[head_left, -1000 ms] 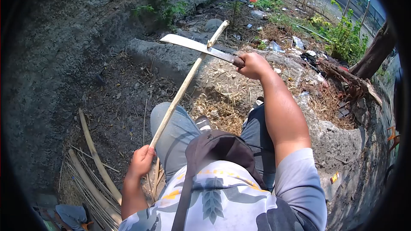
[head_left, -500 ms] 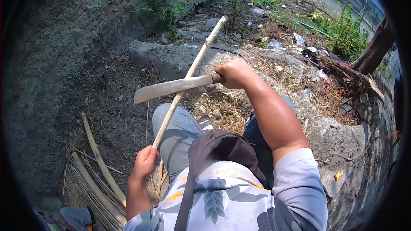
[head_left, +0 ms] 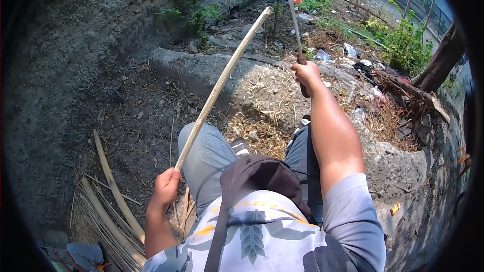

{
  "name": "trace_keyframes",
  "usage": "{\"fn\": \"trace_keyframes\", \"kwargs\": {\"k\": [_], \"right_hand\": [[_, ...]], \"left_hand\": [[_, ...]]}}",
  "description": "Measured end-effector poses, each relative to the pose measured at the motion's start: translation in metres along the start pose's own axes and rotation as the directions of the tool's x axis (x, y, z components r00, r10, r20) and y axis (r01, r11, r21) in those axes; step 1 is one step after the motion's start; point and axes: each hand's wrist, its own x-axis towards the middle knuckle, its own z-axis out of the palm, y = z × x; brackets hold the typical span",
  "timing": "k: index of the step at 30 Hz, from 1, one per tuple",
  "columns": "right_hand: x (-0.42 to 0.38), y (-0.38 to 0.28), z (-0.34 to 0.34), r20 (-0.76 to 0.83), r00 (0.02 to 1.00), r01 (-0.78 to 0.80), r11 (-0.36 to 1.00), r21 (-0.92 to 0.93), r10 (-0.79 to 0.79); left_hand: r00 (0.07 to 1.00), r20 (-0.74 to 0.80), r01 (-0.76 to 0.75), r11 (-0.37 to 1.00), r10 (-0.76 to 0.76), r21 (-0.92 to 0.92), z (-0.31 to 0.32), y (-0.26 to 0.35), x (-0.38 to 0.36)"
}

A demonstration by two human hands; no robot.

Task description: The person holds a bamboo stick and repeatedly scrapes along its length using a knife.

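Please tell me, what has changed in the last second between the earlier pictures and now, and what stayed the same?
The right hand swung the machete: first its blade crossed the bamboo stick far up, then lower down, and now it is lifted clear, the blade pointing up and away. The stick's far end rose a little. The left hand stayed gripping the stick's near end, and the cut strips on the ground did not move.

right hand (head_left: 306, 74) lifted off the stick (head_left: 222, 83), machete (head_left: 295, 25) blade now raised edge-on, pointing away
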Motion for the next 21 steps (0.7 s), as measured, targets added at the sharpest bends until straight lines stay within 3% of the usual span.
{"fn": "trace_keyframes", "kwargs": {"k": [5, 9, 11, 13, 16, 17, 20, 21], "right_hand": [[-0.011, -0.012, 0.018, 0.015, 0.951, 0.31, 0.951, -0.012, -0.31], [-0.058, -0.039, 0.034, 0.038, 0.844, 0.527, 0.814, -0.244, -0.535], [-0.079, -0.05, 0.04, 0.194, 0.786, 0.611, 0.688, -0.392, -0.587], [-0.095, -0.059, 0.045, 0.397, 0.71, 0.696, 0.491, -0.524, -0.581], [-0.112, -0.06, 0.053, 0.693, 0.409, 0.876, 0.042, -0.481, -0.594], [-0.111, -0.056, 0.057, 0.745, 0.336, 0.907, -0.015, -0.42, -0.576], [-0.107, -0.052, 0.054, 0.745, 0.374, 0.891, -0.01, -0.455, -0.552], [-0.1, -0.052, 0.053, 0.688, 0.448, 0.867, 0.088, -0.491, -0.571]], "left_hand": [[1.0, -0.017, -0.014, 1.0, 0.014, 0.001, 0.015, 0.002, 0.01], [0.999, -0.03, 0.011, 0.999, -0.012, -0.036, 0.018, -0.001, 0.014], [0.999, -0.05, -0.022, 0.999, 0.021, -0.023, 0.02, 0.003, 0.019], [0.985, -0.13, -0.098, 0.984, 0.118, 0.149, 0.026, 0.025, 0.024], [0.938, -0.233, -0.148, 0.904, 0.257, 0.402, 0.038, 0.059, 0.027], [0.921, -0.26, -0.142, 0.873, 0.289, 0.467, 0.04, 0.061, 0.028], [0.873, -0.305, -0.157, 0.813, 0.38, 0.561, 0.039, 0.053, 0.026], [0.857, -0.317, -0.167, 0.801, 0.406, 0.574, 0.037, 0.049, 0.023]]}}
